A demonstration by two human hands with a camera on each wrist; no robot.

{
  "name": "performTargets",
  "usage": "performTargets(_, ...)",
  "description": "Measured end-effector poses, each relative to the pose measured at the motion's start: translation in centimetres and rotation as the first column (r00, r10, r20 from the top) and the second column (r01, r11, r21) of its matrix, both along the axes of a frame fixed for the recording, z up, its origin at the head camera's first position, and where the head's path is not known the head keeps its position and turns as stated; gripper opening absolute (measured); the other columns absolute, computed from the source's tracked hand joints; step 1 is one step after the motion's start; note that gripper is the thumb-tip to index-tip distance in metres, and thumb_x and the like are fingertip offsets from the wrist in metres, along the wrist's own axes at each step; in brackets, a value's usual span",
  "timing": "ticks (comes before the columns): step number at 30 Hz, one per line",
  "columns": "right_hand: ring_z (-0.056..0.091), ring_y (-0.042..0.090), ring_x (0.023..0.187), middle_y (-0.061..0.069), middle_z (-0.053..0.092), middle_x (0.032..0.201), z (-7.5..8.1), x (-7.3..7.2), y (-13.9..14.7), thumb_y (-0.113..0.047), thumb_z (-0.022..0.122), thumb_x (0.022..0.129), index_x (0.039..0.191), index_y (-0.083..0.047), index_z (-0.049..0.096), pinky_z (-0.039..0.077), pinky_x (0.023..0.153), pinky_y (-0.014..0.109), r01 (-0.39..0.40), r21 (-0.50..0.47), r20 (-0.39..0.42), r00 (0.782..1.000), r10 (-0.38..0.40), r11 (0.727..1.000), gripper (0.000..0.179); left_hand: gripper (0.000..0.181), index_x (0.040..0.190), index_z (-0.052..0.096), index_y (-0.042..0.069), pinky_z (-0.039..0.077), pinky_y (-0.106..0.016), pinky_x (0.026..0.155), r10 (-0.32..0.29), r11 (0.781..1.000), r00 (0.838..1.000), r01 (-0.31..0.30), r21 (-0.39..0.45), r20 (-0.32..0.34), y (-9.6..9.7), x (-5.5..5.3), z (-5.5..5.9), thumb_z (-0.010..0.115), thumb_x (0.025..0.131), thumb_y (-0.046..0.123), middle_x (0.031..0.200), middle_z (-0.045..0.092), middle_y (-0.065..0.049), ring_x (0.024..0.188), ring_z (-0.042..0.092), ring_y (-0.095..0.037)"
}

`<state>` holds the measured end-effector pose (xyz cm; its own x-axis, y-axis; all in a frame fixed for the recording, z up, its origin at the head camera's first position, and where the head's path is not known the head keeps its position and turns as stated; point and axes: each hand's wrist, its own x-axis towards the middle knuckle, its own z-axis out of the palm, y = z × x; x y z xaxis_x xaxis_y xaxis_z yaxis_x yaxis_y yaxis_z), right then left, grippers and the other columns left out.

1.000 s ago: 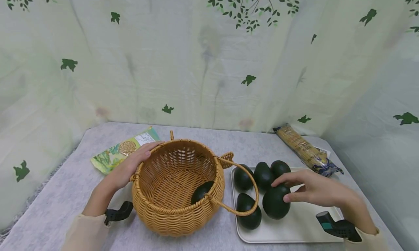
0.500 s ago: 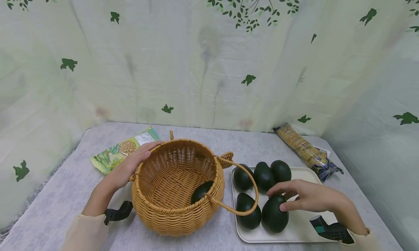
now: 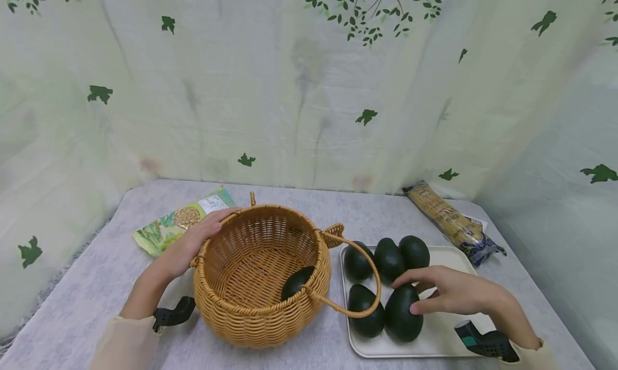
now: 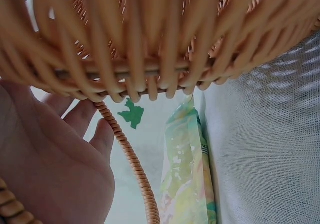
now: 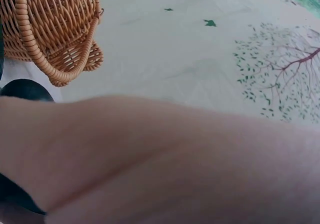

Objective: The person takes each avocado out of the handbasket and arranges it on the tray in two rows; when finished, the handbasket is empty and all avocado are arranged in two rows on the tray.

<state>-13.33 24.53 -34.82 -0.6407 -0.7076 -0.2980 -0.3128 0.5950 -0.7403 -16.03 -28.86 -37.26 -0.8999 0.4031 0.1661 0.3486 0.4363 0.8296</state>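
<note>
A wicker basket (image 3: 263,327) with a hooped handle (image 3: 372,284) stands in the middle of the table, one dark avocado (image 3: 295,284) lying inside it. My left hand (image 3: 193,244) rests against the basket's left rim with its fingers extended; the left wrist view shows the palm (image 4: 55,159) beside the weave. On the white tray (image 3: 454,338) to the right, my right hand (image 3: 451,289) pinches an avocado (image 3: 404,319) between fingers and thumb. Another avocado (image 3: 367,323) lies left of it, partly behind the handle, and several more (image 3: 390,258) sit along the tray's back. The right wrist view mostly shows forearm (image 5: 150,159).
A green food packet (image 3: 178,220) lies behind my left hand. At the back right lies a long packet of noodles (image 3: 449,220), just beyond the tray. The basket handle hangs over the tray's left edge. A leaf-patterned curtain (image 3: 289,91) encloses the table.
My right hand has moved the avocado toward the tray's front and slightly left, setting it beside the front-left one. My left hand and the basket have stayed in place.
</note>
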Motion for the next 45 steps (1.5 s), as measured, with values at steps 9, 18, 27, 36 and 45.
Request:
performTargets(9, 0.064, 0.034, 0.121, 0.013, 0.057, 0.147, 0.0, 0.0, -0.1, -0.03, 0.072, 0.098, 0.144, -0.013, 0.059, 0.057, 0.087, 0.03, -0.01, -0.022, 0.007, 1.0, 0.01, 1.0, 0.05, 0.049, 0.16, 0.039, 0.024, 0.024, -0.076, 0.11, -0.001, 1.0, 1.0, 0.001, -0.004, 0.002, 0.1, 0.0, 0.1, 0.026, 0.113, 0.035, 0.165, 0.034, -0.013, 0.152, 0.024, -0.042)
performTargets(18, 0.067, 0.021, 0.119, 0.017, 0.058, 0.144, 0.6, 0.3, 0.5, -0.027, 0.074, 0.097, 0.142, -0.01, 0.06, 0.057, 0.088, 0.025, 0.024, -0.061, 0.002, 1.0, -0.024, 0.998, 0.05, 0.049, 0.16, 0.039, 0.024, 0.024, -0.076, 0.109, -0.002, 1.0, 1.0, 0.002, -0.01, -0.002, 0.1, 0.0, 0.2, 0.026, 0.113, 0.035, 0.164, 0.035, -0.012, 0.151, 0.025, -0.042)
performTargets(27, 0.065, 0.031, 0.124, 0.015, 0.059, 0.143, 0.6, 0.2, 0.2, -0.024, 0.078, 0.094, 0.141, -0.009, 0.061, 0.058, 0.091, 0.029, 0.017, -0.067, 0.065, 0.998, -0.012, 0.998, 0.053, 0.049, 0.159, 0.04, 0.026, 0.025, -0.075, 0.11, 0.001, 1.0, 1.0, -0.001, -0.015, -0.002, 0.1, -0.1, 0.2, 0.026, 0.113, 0.035, 0.164, 0.036, -0.011, 0.151, 0.026, -0.04)
performTargets(36, 0.064, 0.028, 0.124, 0.016, 0.058, 0.145, 0.4, 0.3, -0.1, -0.025, 0.08, 0.091, 0.142, -0.011, 0.06, 0.056, 0.092, 0.026, 0.024, -0.05, 0.07, 0.997, -0.021, 0.998, 0.056, 0.049, 0.159, 0.039, 0.025, 0.025, -0.075, 0.11, 0.002, 1.0, 1.0, -0.002, -0.009, 0.001, 0.0, -0.1, 0.1, 0.027, 0.113, 0.035, 0.164, 0.034, -0.012, 0.151, 0.025, -0.041)
performTargets(45, 0.065, 0.031, 0.123, 0.011, 0.06, 0.143, 0.4, 0.3, -0.4, -0.026, 0.082, 0.089, 0.141, -0.014, 0.061, 0.058, 0.091, 0.03, 0.032, -0.026, 0.055, 0.998, -0.031, 0.999, 0.057, 0.05, 0.16, 0.038, 0.024, 0.026, -0.076, 0.109, 0.008, 1.0, 1.0, -0.008, -0.013, 0.001, 0.1, 0.0, 0.1, 0.026, 0.113, 0.036, 0.165, 0.034, -0.012, 0.151, 0.026, -0.041)
